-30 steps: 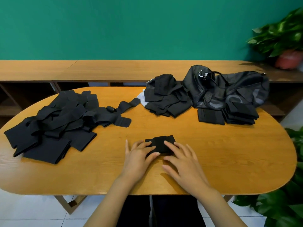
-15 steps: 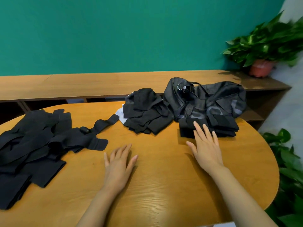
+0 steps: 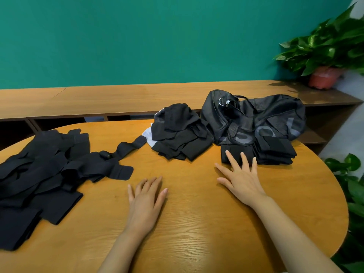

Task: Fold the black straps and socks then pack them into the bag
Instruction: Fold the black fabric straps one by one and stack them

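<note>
Black folded strap, pressed flat under both hands at the middle of the desk a second ago, is gone from that spot. It now looks to lie with the folded stack at the right of the frame, just in front of the bag. The right hand rests there with fingers straight and spread, its fingertips touching the near edge of the stack and gripping nothing. The left hand lies flat on the bare wood of the desk, fingers straight, empty.

By my reading one more piece is folded and set aside, while packing seems not to have begun; the bag slumps at the upper right of the desk. A big heap of unfolded straps fills the left of the frame, and a smaller pile of socks sits at the centre, touching the bag — so most of the folding is likely still ahead.

Pale grey lettering runs across the bag's side. Rounded shapes like an O show, but creases hide the rest and no word can be read.
</note>
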A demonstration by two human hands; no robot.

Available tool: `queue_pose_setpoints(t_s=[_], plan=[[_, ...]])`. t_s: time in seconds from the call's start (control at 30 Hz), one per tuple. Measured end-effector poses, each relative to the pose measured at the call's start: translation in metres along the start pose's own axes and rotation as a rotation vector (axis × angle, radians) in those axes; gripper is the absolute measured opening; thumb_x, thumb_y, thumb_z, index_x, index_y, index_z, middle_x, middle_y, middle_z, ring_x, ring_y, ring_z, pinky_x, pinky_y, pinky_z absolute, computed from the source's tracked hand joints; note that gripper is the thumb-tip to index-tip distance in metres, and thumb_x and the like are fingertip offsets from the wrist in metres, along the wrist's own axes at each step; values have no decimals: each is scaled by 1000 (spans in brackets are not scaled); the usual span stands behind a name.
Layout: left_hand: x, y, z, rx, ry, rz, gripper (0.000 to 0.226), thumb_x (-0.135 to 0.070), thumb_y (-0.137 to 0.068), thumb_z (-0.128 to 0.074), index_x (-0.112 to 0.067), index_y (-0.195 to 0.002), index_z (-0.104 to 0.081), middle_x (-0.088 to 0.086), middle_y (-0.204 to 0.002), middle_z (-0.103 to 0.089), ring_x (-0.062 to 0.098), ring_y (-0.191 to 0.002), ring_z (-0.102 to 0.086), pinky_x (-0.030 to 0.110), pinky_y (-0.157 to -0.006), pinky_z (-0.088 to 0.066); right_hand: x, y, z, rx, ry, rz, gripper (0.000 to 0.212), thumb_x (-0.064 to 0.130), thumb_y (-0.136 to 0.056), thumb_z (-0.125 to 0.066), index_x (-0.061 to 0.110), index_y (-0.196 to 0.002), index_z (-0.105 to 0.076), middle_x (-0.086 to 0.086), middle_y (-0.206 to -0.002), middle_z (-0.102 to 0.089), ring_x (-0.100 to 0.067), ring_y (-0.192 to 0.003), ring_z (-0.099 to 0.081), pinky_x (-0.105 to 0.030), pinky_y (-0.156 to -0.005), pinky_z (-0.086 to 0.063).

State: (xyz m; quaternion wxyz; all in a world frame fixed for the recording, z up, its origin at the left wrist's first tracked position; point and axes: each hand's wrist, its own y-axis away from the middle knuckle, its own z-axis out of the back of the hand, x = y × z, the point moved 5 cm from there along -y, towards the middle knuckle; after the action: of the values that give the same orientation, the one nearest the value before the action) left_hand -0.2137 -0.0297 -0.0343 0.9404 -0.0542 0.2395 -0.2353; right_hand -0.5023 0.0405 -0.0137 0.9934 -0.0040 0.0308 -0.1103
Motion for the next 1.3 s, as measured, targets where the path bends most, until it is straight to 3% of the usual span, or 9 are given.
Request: queue_pose_setpoints(t_s=[0.1, 0.33, 0.53, 0.67, 0.93, 1.1, 1.3], plan=[[1, 0, 1, 7, 1, 12, 80, -72, -85, -3, -34, -147, -36, -15, -147, -43, 10, -143, -23, 47, -120, 5, -5, -8, -7, 44, 13, -25, 92, 75, -71, 20, 46, -151, -14, 12, -162, 13, -36, -148, 13, -62, -112, 11], [-2, 1, 4, 1, 14, 15, 83, -72, -84, -2, -32, -146, -39, -15, -146, -44, 11, -143, -23, 47, -120, 5, -24, -10, -11, 60, -73, -35, 63, 64, -94, -13, 40, -151, -23, 18, -162, 5, -27, -148, 17, -62, -115, 9], [0, 0, 4, 7, 21, 20, 82, -72, -85, -2, -32, -146, -40, -15, -146, -44, 10, -142, -23, 47, -120, 4, -34, -3, -9, 43, -145, -44, 55, 61, -97, -18, 44, -148, -29, 18, -162, 4, -28, -147, 20, -63, -112, 13], [-2, -1, 7, 42, 48, 42, 69, -64, -92, -13, -32, -146, -39, -14, -146, -43, 9, -142, -22, 47, -120, 5, -18, 2, -1, 10, -143, 11, 55, 62, -96, -16, 46, -147, -29, 16, -162, 5, -28, -147, 20, -62, -114, 14], [20, 3, 38, 23, -3, 4, 59, -57, -96, -19, -31, -146, -38, -14, -145, -44, 6, -139, -28, 45, -119, 13, 86, 8, 23, -48, -191, 176, 63, 64, -94, -11, 41, -150, -26, 16, -161, -8, -17, -149, 10, -55, -115, 17], [69, 20, 69, -37, -59, 54, 52, -50, -100, -28, -29, -145, -40, -9, -146, -43, 9, -139, -29, 45, -118, 14, 181, 11, 19, -27, -297, 328, 57, 60, -97, -20, 39, -149, -30, 16, -160, -17, -14, -150, 2, -54, -117, 14], [133, 53, 99, -124, -202, 230, 50, -41, -99, -47, -21, -144, -44, 6, -153, -38, 30, -145, -24, 53, -118, 5, 276, 9, 9, 10, -354, 475, 49, 52, -102, -29, 36, -149, -32, 14, -159, -23, -13, -150, -3, -57, -117, 10]])
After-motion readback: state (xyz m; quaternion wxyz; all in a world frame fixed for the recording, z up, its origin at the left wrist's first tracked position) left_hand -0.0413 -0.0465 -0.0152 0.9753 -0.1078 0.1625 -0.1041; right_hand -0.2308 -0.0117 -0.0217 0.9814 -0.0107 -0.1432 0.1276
